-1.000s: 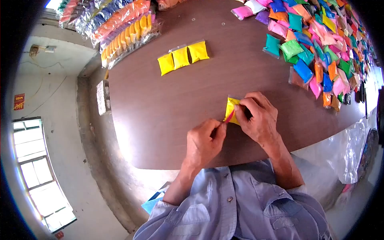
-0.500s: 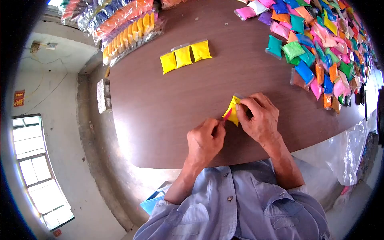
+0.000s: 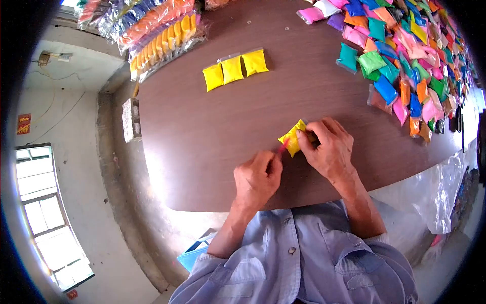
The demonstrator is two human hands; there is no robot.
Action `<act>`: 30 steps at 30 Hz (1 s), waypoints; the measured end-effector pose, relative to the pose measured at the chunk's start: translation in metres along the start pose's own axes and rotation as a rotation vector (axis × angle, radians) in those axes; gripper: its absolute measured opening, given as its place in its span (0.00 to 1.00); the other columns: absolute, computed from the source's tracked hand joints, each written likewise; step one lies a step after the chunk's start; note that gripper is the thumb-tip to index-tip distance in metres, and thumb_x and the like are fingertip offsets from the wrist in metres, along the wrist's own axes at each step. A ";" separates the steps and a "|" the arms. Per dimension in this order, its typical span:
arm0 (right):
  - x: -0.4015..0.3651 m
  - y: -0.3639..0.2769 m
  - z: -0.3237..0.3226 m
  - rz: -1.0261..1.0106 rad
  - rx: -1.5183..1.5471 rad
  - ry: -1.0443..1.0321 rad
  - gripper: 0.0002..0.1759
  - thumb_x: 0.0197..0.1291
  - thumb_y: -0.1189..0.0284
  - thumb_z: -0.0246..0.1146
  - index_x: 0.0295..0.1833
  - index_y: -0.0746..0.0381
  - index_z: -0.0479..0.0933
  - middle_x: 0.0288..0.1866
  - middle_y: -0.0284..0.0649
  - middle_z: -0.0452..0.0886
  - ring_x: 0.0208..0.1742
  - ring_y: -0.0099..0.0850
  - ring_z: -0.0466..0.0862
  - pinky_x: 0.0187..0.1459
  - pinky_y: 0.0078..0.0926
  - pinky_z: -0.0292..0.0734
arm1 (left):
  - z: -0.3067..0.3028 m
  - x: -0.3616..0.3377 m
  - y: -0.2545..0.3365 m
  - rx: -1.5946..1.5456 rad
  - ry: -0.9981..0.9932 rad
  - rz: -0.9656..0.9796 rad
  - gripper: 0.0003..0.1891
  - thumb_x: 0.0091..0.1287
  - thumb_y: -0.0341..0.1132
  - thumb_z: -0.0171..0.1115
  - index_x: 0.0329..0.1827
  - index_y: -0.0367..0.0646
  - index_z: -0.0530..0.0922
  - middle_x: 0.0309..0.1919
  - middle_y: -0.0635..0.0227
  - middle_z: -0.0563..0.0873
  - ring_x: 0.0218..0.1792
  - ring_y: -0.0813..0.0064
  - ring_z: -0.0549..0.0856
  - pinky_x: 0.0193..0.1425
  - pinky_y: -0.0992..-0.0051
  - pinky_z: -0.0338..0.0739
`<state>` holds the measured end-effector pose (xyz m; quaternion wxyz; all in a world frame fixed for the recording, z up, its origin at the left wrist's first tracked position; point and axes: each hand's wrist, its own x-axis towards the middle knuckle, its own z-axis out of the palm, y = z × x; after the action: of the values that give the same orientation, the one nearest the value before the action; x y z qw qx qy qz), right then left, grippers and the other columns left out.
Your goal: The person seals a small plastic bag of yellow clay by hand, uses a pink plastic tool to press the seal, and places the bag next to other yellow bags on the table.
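Between the thumb and fingers of my right hand (image 3: 330, 146) is the edge of a small yellow packet (image 3: 290, 144), tilted over the brown table (image 3: 202, 137). My left hand (image 3: 257, 176) is closed around a thin pink pointed tool (image 3: 281, 149), blurred by motion, whose tip overlaps the packet's face. Most of the tool is hidden in the fist. Farther up the table, three similar yellow packets (image 3: 233, 69) lie side by side in a slightly slanted row.
A large heap of small packets in many colours (image 3: 400, 61) covers the right side of the table. At the back left lie clear bags, one with a row of orange-yellow packets (image 3: 164, 44). Clear plastic (image 3: 438, 197) hangs beside the right edge.
The yellow packet has turned in my right hand, showing more of its face. My left hand has drawn slightly left with the pink tool.
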<state>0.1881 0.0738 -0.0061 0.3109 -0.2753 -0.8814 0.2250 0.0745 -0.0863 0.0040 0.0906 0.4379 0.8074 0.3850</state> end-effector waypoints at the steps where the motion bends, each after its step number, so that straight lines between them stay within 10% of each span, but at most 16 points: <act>1: 0.000 0.000 0.000 -0.002 0.001 -0.001 0.11 0.56 0.69 0.75 0.34 0.59 0.77 0.32 0.37 0.80 0.33 0.38 0.85 0.34 0.36 0.81 | -0.002 0.001 -0.006 0.000 0.001 -0.001 0.05 0.65 0.25 0.69 0.32 0.36 0.81 0.24 0.56 0.84 0.23 0.68 0.84 0.28 0.69 0.77; 30: -0.003 0.000 -0.004 -0.071 0.079 -0.061 0.10 0.55 0.72 0.76 0.40 0.59 0.82 0.43 0.36 0.83 0.41 0.37 0.88 0.42 0.34 0.85 | -0.004 0.007 -0.007 0.100 0.049 -0.014 0.04 0.63 0.25 0.70 0.32 0.38 0.82 0.25 0.56 0.85 0.23 0.64 0.85 0.28 0.69 0.78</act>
<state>0.1925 0.0729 -0.0049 0.3022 -0.2244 -0.8902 0.2567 0.0639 -0.0854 0.0026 0.0515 0.4265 0.8306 0.3542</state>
